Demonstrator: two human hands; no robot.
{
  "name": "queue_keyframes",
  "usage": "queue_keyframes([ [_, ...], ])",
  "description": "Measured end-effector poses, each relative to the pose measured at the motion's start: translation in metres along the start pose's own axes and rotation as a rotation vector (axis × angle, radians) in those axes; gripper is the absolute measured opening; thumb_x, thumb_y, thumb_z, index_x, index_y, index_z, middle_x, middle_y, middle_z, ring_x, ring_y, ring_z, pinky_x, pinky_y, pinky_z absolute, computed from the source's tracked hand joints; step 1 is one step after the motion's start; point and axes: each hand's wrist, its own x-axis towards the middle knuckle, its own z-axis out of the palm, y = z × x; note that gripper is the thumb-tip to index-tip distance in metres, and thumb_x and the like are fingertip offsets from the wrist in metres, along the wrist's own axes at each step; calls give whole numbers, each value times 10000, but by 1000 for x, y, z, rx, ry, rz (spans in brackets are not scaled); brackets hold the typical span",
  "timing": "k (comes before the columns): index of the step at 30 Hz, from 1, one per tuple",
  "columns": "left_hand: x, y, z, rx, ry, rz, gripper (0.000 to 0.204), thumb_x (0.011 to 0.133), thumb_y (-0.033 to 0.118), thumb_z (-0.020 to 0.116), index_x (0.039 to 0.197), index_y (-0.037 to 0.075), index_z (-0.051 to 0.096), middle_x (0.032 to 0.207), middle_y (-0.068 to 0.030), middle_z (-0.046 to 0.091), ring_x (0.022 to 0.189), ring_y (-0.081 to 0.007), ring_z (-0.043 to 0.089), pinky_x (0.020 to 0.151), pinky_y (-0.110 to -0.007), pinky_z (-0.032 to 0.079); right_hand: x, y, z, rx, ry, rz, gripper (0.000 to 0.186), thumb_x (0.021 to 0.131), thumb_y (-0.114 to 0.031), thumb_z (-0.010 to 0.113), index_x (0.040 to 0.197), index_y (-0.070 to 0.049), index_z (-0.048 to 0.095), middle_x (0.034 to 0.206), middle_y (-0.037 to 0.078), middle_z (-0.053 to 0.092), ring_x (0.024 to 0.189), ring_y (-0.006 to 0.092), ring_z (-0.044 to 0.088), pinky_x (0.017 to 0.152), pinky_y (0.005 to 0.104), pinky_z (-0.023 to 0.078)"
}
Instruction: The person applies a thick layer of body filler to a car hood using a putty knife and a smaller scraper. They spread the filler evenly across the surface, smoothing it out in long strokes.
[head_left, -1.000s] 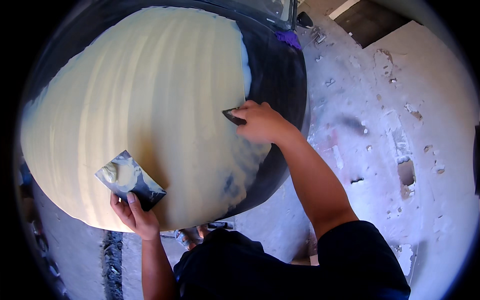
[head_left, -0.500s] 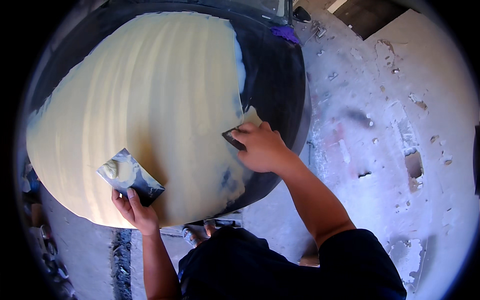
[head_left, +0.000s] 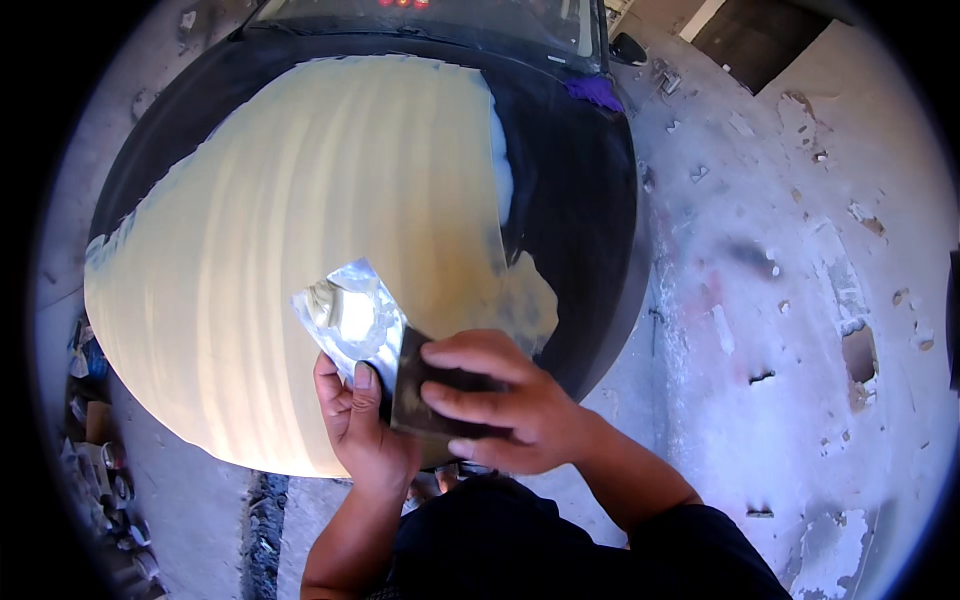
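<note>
A car hood [head_left: 560,180] is mostly coated in pale cream filler [head_left: 250,250], with dark bare areas around the top and right. My left hand [head_left: 368,430] holds a shiny metal plate [head_left: 355,310], where a lump of putty [head_left: 322,302] sits near its upper left corner. My right hand [head_left: 515,400] grips a dark flat spreader [head_left: 410,395], its edge against or very close to the plate's right side, above the hood's lower middle.
Beyond the hood are a windscreen [head_left: 420,25], side mirror [head_left: 628,48] and purple cloth [head_left: 595,92]. The pale, patched floor [head_left: 730,420] runs along the right; several cans [head_left: 120,485] and oddments lie at lower left. A dark channel [head_left: 265,530] crosses the floor below.
My right hand has left the hood's right part and come down-left to the plate, while my left hand has moved right. A fresh filler patch shows at the coating's right edge.
</note>
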Motion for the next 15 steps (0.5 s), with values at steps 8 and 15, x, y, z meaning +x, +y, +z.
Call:
queue_keyframes([
  [8, 71, 8, 13, 64, -8, 160, 364, 931, 73, 541, 1271, 7, 428, 1193, -97, 562, 1093, -187, 539, 987, -362, 412, 19, 85, -81, -649, -74, 265, 535, 768, -166, 655, 1293, -121, 563, 1361, 125, 462, 1169, 354, 462, 984, 460, 385],
  [15, 163, -7, -43, 198, 119, 317, 386, 954, 52, 470, 1329, 7, 387, 1206, -101, 548, 1100, -181, 531, 980, -342, 406, 121, 243, -200, -979, -86, 887, 548, 832, -303, 528, 1373, -228, 486, 1475, 31, 373, 1277, 423, 368, 1046, 557, 325],
])
